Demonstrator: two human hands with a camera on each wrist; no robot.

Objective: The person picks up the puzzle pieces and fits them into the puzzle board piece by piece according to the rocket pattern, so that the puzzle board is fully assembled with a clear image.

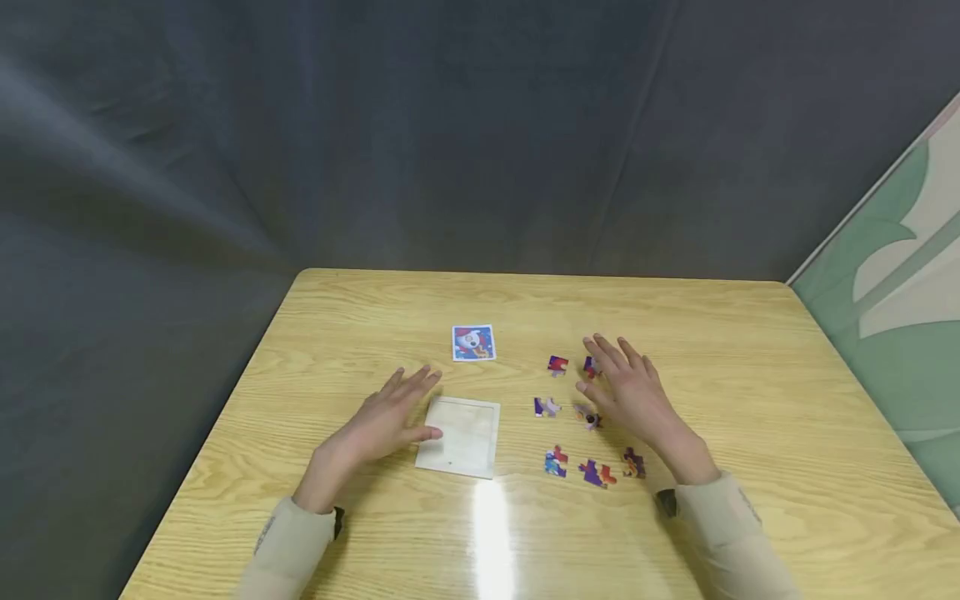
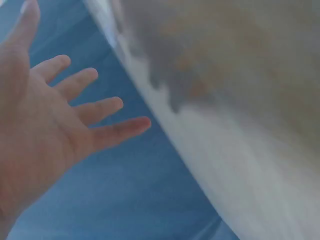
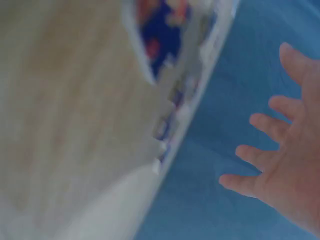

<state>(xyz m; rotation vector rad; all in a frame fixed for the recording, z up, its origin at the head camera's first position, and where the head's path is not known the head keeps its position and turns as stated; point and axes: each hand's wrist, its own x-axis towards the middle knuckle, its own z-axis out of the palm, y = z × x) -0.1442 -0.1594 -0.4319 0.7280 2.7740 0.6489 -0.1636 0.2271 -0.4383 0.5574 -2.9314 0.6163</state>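
Fingers spread, my left hand (image 1: 386, 421) hovers at the left side of a pale square wooden puzzle tray (image 1: 465, 442), and its thumb overlaps the tray's edge in the head view. My right hand (image 1: 633, 392) is also spread, over the right part of a group of jigsaw pieces. It partly hides a purple-and-red piece (image 1: 590, 367) and sits beside a piece with a dark round spot (image 1: 588, 418). Both wrist views show a hand with straight, parted fingers and nothing held: the left hand (image 2: 55, 110) and the right hand (image 3: 287, 145).
More jigsaw pieces lie right of the tray: a red one (image 1: 557, 364), a purple-and-white one (image 1: 546, 407), a blue-and-red one (image 1: 556, 462), a purple-and-orange one (image 1: 596, 473) and a dark one (image 1: 633, 463). Behind the tray lies a square picture card (image 1: 474, 342). Everything rests on a wooden table (image 1: 375, 533).
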